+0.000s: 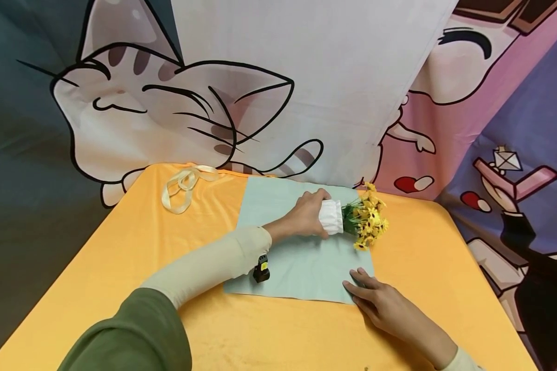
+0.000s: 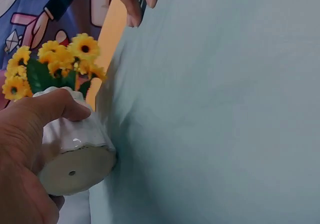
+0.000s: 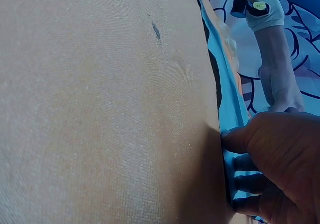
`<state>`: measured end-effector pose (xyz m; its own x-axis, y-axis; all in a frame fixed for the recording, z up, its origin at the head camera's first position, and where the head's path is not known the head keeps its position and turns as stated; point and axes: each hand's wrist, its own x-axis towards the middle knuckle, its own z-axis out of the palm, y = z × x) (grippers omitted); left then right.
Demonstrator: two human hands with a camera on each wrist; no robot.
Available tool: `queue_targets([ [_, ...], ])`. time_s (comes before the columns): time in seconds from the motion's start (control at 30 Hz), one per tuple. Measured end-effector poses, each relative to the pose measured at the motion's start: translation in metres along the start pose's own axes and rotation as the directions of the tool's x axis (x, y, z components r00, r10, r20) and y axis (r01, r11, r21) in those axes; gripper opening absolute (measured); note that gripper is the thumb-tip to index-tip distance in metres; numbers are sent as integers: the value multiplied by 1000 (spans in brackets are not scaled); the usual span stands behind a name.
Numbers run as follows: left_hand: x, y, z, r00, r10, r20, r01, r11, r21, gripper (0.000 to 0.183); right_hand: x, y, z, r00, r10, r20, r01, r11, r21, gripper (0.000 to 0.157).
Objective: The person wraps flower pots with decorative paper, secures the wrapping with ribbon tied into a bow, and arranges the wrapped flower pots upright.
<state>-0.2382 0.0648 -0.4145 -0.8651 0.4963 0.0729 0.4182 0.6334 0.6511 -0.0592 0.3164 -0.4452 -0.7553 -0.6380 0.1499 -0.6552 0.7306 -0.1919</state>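
Observation:
A white ruffled-rim flowerpot (image 1: 331, 217) with yellow daisy-like flowers (image 1: 369, 219) lies on its side over the right part of a pale blue sheet (image 1: 301, 268). My left hand (image 1: 305, 214) grips the pot around its body, thumb on one side. Its round base with a small hole (image 2: 72, 173) faces the left wrist camera, and the blooms point to the right. At the sheet's front right corner is my right hand (image 1: 381, 304), fingers extended over the edge. In the right wrist view, the fingertips (image 3: 247, 183) touch the sheet; nothing is seen held there.
A cream ribbon (image 1: 184, 188) lies loosely looped at the table's back left. Yellow-orange cloth (image 1: 269, 330) covers the table. Behind it hangs a backdrop (image 1: 343, 93) printed with a cartoon cat and figures. A small black device (image 1: 261, 269) sits at the left wrist.

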Motion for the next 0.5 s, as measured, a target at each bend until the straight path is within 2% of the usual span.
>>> queue_targets([
  [0.13, 4, 5, 3, 998, 16, 53, -21, 997, 80, 94, 0, -1, 0, 1000, -2, -13, 2, 1000, -13, 41],
  [0.27, 10, 9, 5, 994, 23, 108, -37, 990, 132, 95, 0, -2, -1, 999, 23, 26, -23, 1000, 11, 41],
  [0.5, 13, 9, 3, 989, 40, 145, -59, 990, 128, 98, 0, -1, -2, 997, 42, 58, -43, 999, 22, 41],
])
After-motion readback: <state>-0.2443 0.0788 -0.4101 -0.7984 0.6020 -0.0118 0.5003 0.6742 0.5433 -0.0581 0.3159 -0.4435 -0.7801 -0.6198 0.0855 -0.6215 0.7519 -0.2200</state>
